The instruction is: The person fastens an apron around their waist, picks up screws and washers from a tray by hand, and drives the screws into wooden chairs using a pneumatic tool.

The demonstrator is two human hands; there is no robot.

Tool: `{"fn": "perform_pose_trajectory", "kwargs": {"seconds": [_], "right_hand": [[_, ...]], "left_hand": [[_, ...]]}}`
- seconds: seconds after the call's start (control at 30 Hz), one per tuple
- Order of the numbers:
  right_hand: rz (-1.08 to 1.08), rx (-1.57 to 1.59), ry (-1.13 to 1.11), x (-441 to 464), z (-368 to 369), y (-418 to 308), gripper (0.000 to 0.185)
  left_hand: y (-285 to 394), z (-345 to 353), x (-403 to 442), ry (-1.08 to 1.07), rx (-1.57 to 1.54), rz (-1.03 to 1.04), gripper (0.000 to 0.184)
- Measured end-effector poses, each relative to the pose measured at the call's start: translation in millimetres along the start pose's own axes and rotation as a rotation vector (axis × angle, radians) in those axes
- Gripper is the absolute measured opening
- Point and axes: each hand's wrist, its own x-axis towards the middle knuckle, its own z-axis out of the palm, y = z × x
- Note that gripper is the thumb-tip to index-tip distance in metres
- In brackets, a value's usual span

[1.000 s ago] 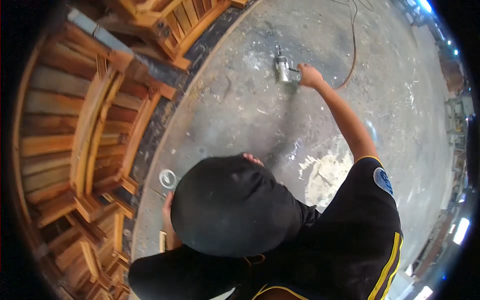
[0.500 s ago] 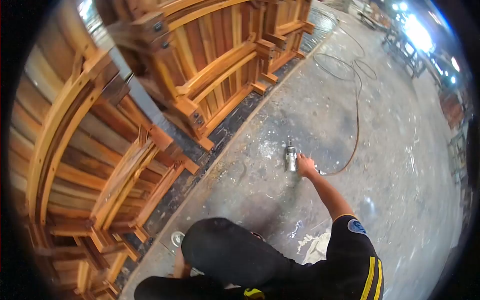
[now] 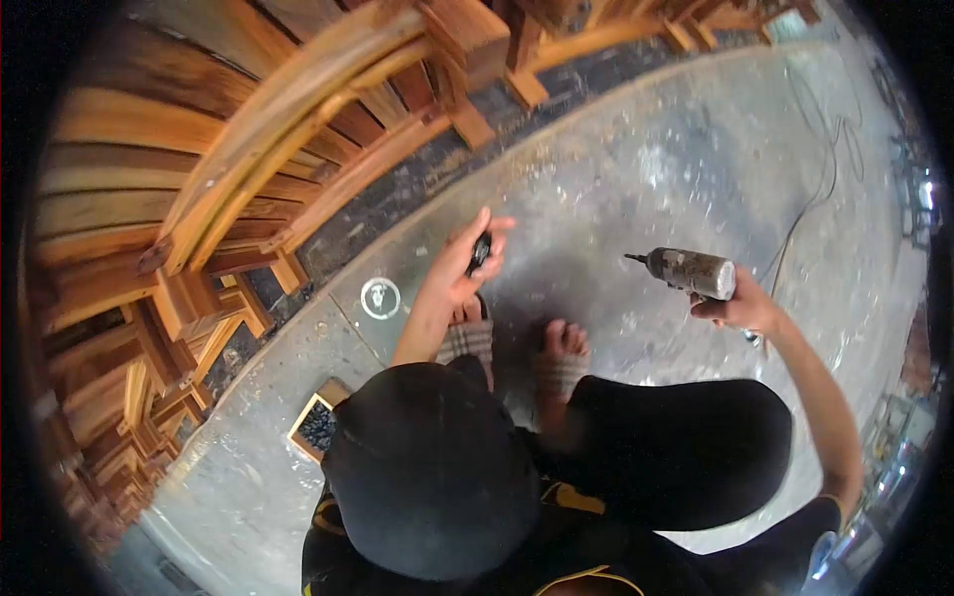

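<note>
My right hand (image 3: 743, 303) is closed round the grip of a silver air impact wrench (image 3: 686, 270), held above the floor with its narrow dark tip pointing left. My left hand (image 3: 463, 260) is closed on a small black object (image 3: 480, 253), whose kind I cannot make out; some of its fingers stretch to the right. Below that hand are my feet in striped coverings with bare toes. Left of the hand, a round white-rimmed item (image 3: 380, 298) lies on the floor.
Curved slatted wooden furniture frames (image 3: 298, 149) stand along the left and top on a dark strip. A small wooden box (image 3: 320, 421) of small black pieces sits by my left knee. An air hose (image 3: 810, 204) trails over the concrete floor (image 3: 596, 199) at right.
My right hand has lifted the air impact wrench off the floor, and its tip has turned left. My left hand has come into view with the black object. The view has tilted down.
</note>
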Motion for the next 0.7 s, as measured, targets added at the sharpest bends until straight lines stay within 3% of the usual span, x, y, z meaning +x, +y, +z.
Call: {"fn": "perform_pose_trajectory", "kwargs": {"seconds": [0.03, 0.1, 0.17, 0.23, 0.3, 0.33, 0.4, 0.47, 0.5, 0.7], "right_hand": [[0.048, 0.033, -0.018, -1, 13, -1, 0.043], [-0.354, -0.240, -0.041, 6, 35, -11, 0.038], [-0.310, -0.193, 0.013, 15, 67, -52, 0.035], [-0.442, -0.011, -0.003, 59, 98, -36, 0.037], [-0.290, 0.379, -0.008, 80, 125, -71, 0.037], [-0.293, 0.395, -0.022, 93, 137, -77, 0.037], [-0.355, 0.746, -0.036, 124, 156, -85, 0.037], [-0.366, 0.862, -0.077, 148, 168, -90, 0.037], [-0.366, 0.963, -0.087, 156, 176, -91, 0.037], [-0.388, 1.135, -0.021, 169, 198, -81, 0.039]], "left_hand": [[-7, -4, 5, 0.005, 0.003, -0.054, 0.044], [-10, -11, 15, -0.039, -0.035, -0.126, 0.045], [0, -14, 19, -0.045, -0.005, -0.160, 0.046], [15, -21, 21, 0.016, -0.022, -0.126, 0.047], [35, -30, 26, -0.006, -0.067, -0.087, 0.046], [48, -28, 25, -0.030, -0.120, -0.044, 0.045], [73, -25, 26, 0.030, -0.098, 0.000, 0.043], [93, -28, 28, -0.087, -0.135, 0.052, 0.041], [101, -27, 29, -0.030, -0.150, 0.035, 0.035], [109, -36, 44, 0.023, -0.083, -0.017, 0.038]]}}
